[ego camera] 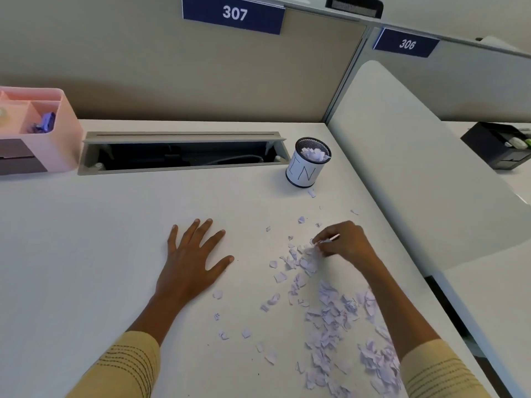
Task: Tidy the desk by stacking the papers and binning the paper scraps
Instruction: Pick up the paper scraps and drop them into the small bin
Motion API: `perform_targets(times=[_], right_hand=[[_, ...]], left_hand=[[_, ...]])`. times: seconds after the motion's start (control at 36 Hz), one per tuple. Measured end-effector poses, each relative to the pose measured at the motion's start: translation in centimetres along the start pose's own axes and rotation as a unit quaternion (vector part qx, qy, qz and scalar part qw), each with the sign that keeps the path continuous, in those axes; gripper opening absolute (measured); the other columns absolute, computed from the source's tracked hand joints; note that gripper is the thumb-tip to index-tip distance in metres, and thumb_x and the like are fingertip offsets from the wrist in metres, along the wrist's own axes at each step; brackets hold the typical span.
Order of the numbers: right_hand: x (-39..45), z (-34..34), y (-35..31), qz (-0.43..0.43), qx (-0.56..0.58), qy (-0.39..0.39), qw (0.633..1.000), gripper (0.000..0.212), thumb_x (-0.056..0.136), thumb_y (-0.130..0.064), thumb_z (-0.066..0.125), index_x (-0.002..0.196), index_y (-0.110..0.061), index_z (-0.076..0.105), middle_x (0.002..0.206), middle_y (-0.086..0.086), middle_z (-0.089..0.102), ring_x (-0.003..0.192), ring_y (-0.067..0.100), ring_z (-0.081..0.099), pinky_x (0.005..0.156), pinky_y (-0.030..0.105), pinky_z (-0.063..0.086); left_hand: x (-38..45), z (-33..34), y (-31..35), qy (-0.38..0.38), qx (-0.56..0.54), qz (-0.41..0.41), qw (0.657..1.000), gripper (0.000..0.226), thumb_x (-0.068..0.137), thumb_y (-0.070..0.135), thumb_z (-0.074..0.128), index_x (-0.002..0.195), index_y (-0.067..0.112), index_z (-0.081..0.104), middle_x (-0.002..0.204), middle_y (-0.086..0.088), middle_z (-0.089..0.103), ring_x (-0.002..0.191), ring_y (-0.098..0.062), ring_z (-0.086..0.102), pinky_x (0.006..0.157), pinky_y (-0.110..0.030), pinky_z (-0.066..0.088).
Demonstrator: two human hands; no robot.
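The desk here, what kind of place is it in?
Most likely an open-plan office with numbered cubicles. The desk is walled by partition panels bearing number signs, 307 and 306, and it has a built-in cable tray and a pink desk organiser.

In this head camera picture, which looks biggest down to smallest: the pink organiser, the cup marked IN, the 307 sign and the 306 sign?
As they appear here:
1. 307 sign and pink organiser: look alike, and the organiser is cut off by the picture's edge, so no ranking.
2. 306 sign.
3. cup marked IN, though their areas are close.
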State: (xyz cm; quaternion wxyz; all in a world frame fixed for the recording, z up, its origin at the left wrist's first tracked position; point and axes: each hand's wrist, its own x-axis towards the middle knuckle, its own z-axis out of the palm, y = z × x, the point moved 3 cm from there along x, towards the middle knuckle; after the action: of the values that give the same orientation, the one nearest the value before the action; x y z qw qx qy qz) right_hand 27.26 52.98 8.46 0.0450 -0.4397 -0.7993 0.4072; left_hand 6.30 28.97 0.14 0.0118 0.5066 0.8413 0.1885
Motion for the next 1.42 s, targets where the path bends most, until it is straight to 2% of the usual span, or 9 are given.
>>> perform_targets(times=[0.19, 0.36, 0.64, 0.83, 1.0, 1.11, 1.19, 1.31, 1.42], right_hand=[[4.6, -5.6, -5.0, -0.038, 0.084, 0.084, 0.992, 0.015, 0.071, 0.004, 0.076, 0.084, -0.001, 0.073, 0.073, 0.016, 0.064, 0.058, 0.022, 0.063, 0.064, 0.023, 0.059], [10.5, -8.5, -9.2, -0.083, 0.071, 0.155, 0.982, 0.017, 0.071, 0.004, 0.074, 0.088, 0.005, 0.072, 0.072, 0.014, 0.066, 0.049, 0.012, 0.061, 0.061, 0.02, 0.058], [13.3, -8.8, -11.2, -0.072, 0.026, 0.105, 0.992, 0.018, 0.071, -0.004, 0.078, 0.089, -0.005, 0.073, 0.085, 0.018, 0.07, 0.072, 0.03, 0.067, 0.075, 0.035, 0.059], [8.0, -6.8, -8.5, -0.067, 0.025, 0.057, 0.996, 0.013, 0.074, 0.001, 0.075, 0.081, -0.008, 0.071, 0.072, 0.008, 0.067, 0.067, 0.02, 0.061, 0.055, 0.024, 0.056], [1.7, 0.0, -1.4, 0.031, -0.173, -0.134, 0.975, 0.076, 0.049, -0.032, 0.093, 0.116, -0.026, 0.056, 0.107, 0.005, 0.051, 0.069, 0.012, 0.054, 0.052, 0.024, 0.051], [-0.6, 3.2, 0.5, -0.004, -0.23, -0.111, 0.967, 0.099, 0.04, -0.039, 0.094, 0.124, -0.039, 0.041, 0.114, 0.0, 0.035, 0.095, 0.018, 0.048, 0.076, 0.025, 0.045], [-0.9, 4.7, -0.1, -0.047, -0.186, -0.115, 0.975, 0.087, 0.048, -0.04, 0.092, 0.122, -0.044, 0.046, 0.113, -0.002, 0.038, 0.095, 0.017, 0.05, 0.08, 0.024, 0.047], [-0.6, 5.5, -1.6, -0.076, -0.171, -0.101, 0.977, 0.04, 0.065, -0.027, 0.085, 0.101, -0.03, 0.069, 0.099, -0.002, 0.05, 0.078, 0.005, 0.048, 0.063, 0.01, 0.036], [-0.3, 5.6, -2.2, -0.078, -0.153, -0.087, 0.981, 0.02, 0.071, -0.014, 0.08, 0.09, -0.017, 0.074, 0.089, 0.002, 0.06, 0.07, 0.002, 0.051, 0.053, 0.005, 0.038]], left_hand=[[-0.1, 0.1, -0.1, -0.01, 0.005, -0.002, 1.0, 0.069, 0.089, 0.07, 0.025, 0.135, 0.027, 0.054, 0.149, -0.003, 0.041, 0.141, -0.023, 0.033, 0.114, -0.056, 0.014], [0.0, 0.3, -0.2, -0.012, 0.002, -0.005, 1.0, 0.067, 0.089, 0.07, 0.027, 0.136, 0.029, 0.052, 0.151, -0.001, 0.039, 0.142, -0.021, 0.031, 0.114, -0.057, 0.016], [0.0, 0.2, -0.2, -0.001, 0.01, -0.003, 1.0, 0.066, 0.089, 0.069, 0.03, 0.134, 0.028, 0.054, 0.149, -0.001, 0.042, 0.14, -0.022, 0.033, 0.113, -0.057, 0.018], [-0.1, 0.2, -0.1, 0.003, 0.009, -0.001, 1.0, 0.067, 0.088, 0.069, 0.029, 0.134, 0.027, 0.055, 0.149, -0.003, 0.042, 0.14, -0.023, 0.034, 0.113, -0.057, 0.017], [-0.1, 0.2, -0.1, -0.011, 0.013, -0.008, 1.0, 0.069, 0.089, 0.07, 0.025, 0.135, 0.028, 0.053, 0.15, -0.002, 0.04, 0.141, -0.022, 0.032, 0.115, -0.055, 0.013], [0.0, 0.1, -0.1, -0.011, 0.013, -0.01, 1.0, 0.068, 0.088, 0.069, 0.026, 0.135, 0.028, 0.053, 0.149, -0.002, 0.041, 0.141, -0.022, 0.032, 0.115, -0.054, 0.012], [0.0, 0.1, -0.1, -0.01, 0.013, -0.01, 1.0, 0.068, 0.088, 0.069, 0.026, 0.135, 0.028, 0.053, 0.149, -0.002, 0.041, 0.141, -0.022, 0.032, 0.115, -0.055, 0.012], [0.0, 0.1, -0.1, -0.01, 0.008, -0.011, 1.0, 0.068, 0.088, 0.07, 0.026, 0.135, 0.029, 0.053, 0.149, -0.001, 0.041, 0.141, -0.022, 0.032, 0.115, -0.056, 0.013], [0.0, 0.2, -0.1, -0.012, 0.01, -0.01, 1.0, 0.069, 0.088, 0.07, 0.025, 0.136, 0.029, 0.052, 0.15, -0.001, 0.04, 0.142, -0.022, 0.03, 0.115, -0.055, 0.012]])
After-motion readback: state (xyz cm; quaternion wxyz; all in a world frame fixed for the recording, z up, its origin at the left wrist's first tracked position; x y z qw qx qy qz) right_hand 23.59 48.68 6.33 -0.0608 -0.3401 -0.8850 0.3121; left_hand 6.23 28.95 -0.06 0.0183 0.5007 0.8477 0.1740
